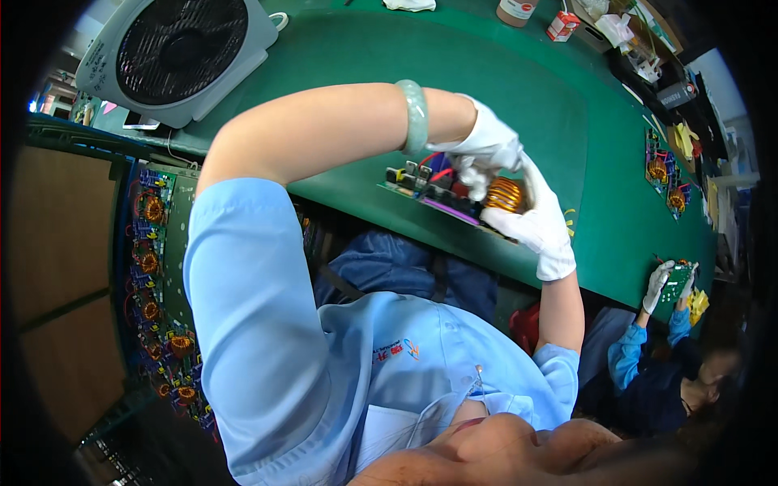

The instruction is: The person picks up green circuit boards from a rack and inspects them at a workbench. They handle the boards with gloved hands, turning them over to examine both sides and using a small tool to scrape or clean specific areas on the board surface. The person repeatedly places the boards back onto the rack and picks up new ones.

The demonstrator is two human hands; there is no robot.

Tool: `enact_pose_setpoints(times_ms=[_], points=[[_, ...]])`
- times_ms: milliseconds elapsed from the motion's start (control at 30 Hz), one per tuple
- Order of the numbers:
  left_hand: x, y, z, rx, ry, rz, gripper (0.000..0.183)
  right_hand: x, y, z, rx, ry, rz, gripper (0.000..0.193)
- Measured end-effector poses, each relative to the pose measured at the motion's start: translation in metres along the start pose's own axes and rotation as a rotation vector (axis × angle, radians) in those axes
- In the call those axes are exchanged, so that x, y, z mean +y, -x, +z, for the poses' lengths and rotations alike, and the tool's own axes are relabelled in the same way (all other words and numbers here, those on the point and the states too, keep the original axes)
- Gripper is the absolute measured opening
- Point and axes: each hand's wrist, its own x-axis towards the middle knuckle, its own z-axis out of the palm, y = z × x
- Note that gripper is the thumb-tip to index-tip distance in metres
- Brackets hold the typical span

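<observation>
A green circuit board (421,193) with black parts, red wires and a copper-wound coil (506,195) is held just above the green table mat (519,89). My left hand (486,146), in a white glove with a pale green bangle (415,116) on the wrist, comes down from above and pinches at the coil's left side. My right hand (539,227), also gloved in white, cups the board's right end from below, with its fingers up beside the coil. The hands hide the board's right edge.
A grey box fan (178,53) lies at the table's far left. A rack of coil boards (154,267) stands at my left. More boards (660,170), a jar (516,10) and a small carton (562,26) sit farther off. A co-worker's gloved hands (658,285) hold a board at right.
</observation>
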Motion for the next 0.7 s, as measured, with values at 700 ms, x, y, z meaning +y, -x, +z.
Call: enact_pose_setpoints(times_ms=[700], points=[[-0.150, 0.008, 0.020, 0.663, 0.051, 0.506, 0.033, 0.055, 0.045, -0.035, -0.115, 0.021, -0.105, 0.068]])
